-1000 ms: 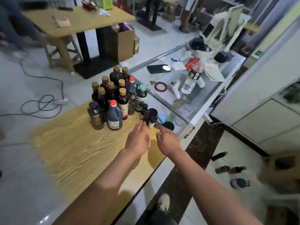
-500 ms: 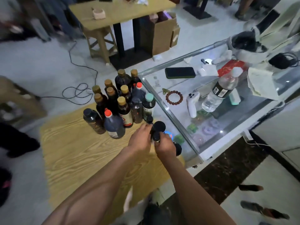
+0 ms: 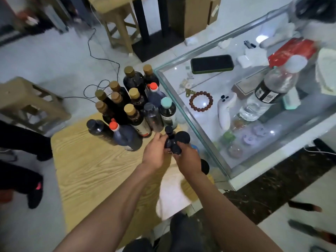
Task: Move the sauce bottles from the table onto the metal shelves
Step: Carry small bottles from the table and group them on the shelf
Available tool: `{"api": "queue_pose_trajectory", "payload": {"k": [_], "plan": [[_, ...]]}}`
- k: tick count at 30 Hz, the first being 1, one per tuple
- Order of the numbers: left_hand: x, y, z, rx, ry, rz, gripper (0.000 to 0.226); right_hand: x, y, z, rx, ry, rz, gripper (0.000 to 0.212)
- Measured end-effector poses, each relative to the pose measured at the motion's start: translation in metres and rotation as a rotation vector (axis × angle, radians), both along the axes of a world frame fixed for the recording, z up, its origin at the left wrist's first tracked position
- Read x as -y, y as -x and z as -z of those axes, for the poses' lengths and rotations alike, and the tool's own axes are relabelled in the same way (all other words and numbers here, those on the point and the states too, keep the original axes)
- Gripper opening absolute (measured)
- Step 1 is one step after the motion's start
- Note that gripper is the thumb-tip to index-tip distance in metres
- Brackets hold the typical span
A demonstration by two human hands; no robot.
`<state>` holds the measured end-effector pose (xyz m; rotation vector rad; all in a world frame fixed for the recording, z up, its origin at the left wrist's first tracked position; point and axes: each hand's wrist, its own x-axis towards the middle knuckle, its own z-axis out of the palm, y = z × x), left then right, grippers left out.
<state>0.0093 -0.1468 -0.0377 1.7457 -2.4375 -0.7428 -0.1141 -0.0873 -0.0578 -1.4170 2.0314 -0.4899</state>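
Wooden table [image 3: 87, 171] of sauce bottles [image 3: 131, 99] abuts a glass counter [image 3: 227, 160].

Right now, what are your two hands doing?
Left hand: closed on the small black-capped bottles.
Right hand: closed on the same bottles.

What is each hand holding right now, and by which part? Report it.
Both hands close on a cluster of small black-capped bottles. The left hand grips near the caps from the left; the right hand from below right. Which bottle each grip holds cannot be told.
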Motion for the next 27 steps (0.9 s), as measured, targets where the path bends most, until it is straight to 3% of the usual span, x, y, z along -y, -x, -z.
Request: {"api": "queue_pose_trajectory", "payload": {"k": [6,12,16,20,27], "plan": [[-0.004,-0.016,0.000,-0.286,-0.134,-0.069,0.034,-0.004,-0.001,-0.012,0.107,-0.030,-0.019,0.037],[-0.014,-0.037,-0.021,-0.550,-0.271,-0.139,0.026,-0.030,-0.017,-0.036,0.411,0.004,0.309,0.036],[-0.027,-0.051,-0.048,-0.685,-0.276,-0.133,0.032,-0.058,-0.034,-0.071,0.538,0.087,0.403,0.038],[-0.050,-0.061,-0.081,-0.834,-0.305,-0.071,0.013,-0.089,-0.056,-0.105,0.583,0.225,0.483,0.037],[-0.092,-0.070,-0.112,-0.925,-0.358,0.017,0.031,-0.152,-0.085,-0.151,0.612,0.397,0.610,0.037]]}}
